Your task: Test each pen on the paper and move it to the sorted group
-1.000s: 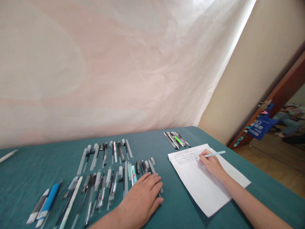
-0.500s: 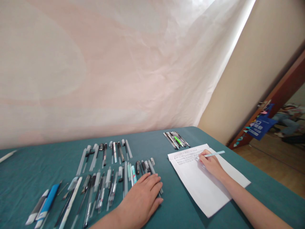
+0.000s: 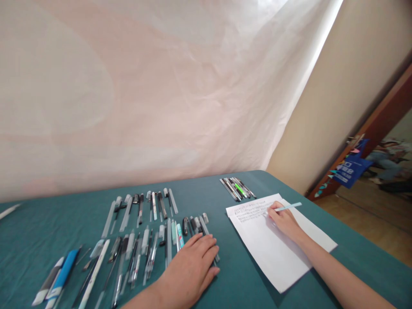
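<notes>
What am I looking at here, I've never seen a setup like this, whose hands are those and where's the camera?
There is no machine here: these are a person's own two bare hands. The one camera is worn on that person's head, looking forward and down, so you see roughly what they see.

The right hand grips a light blue pen at the written lines on white paper; the pen's tip is hard to make out. The left hand lies palm down, holding nothing visible and partly hiding some pens.

On the green table, loose pens and caps spread out to the left, and a small group of pens, one bright green, lies beyond the paper.
</notes>
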`<state>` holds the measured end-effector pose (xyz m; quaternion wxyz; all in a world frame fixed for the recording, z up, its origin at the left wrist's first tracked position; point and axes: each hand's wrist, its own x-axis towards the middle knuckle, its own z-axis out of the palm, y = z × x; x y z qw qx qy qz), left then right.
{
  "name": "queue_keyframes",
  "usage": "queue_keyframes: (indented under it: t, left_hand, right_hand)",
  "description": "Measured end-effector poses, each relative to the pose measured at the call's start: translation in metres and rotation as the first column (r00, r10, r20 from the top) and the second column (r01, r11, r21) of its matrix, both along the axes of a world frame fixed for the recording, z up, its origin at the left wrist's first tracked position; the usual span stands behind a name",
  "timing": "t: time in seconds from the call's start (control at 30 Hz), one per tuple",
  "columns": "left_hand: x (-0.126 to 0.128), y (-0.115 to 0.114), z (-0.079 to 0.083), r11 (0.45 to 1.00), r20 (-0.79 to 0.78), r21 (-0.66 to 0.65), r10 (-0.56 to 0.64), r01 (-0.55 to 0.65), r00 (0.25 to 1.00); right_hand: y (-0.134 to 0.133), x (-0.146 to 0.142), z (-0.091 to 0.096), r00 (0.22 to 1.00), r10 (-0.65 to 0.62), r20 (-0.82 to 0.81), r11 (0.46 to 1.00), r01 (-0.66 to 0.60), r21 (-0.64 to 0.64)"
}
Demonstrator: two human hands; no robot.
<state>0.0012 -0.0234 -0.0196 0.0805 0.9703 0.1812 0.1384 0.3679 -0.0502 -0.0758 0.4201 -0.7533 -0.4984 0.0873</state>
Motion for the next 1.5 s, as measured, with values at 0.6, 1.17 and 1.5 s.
queue_keyframes:
  t: [0.6,1.17,1.5]
  left_hand:
    - [-0.0008,-0.0004,0.0,1.0,0.005,0.003,-0.008,0.008,1.0]
    - [-0.0004,-0.0002,-0.0015,1.0,-0.035,0.013,-0.003,0.003,0.999]
    - [-0.0009,-0.0013,0.0009,1.0,0.008,0.022,-0.008,0.008,1.0]
  right_hand:
    - [-0.002,-0.0059,0.0067,0.998,-0.002,0.064,1.0,0.002,0.011]
    - [-0.0031,-0.0055,0.0065,0.998,0.019,0.056,1.0,-0.019,0.003]
    - [-0.0021,-0.0043,0.0039,0.998,-0.01,0.068,1.0,0.009,0.026]
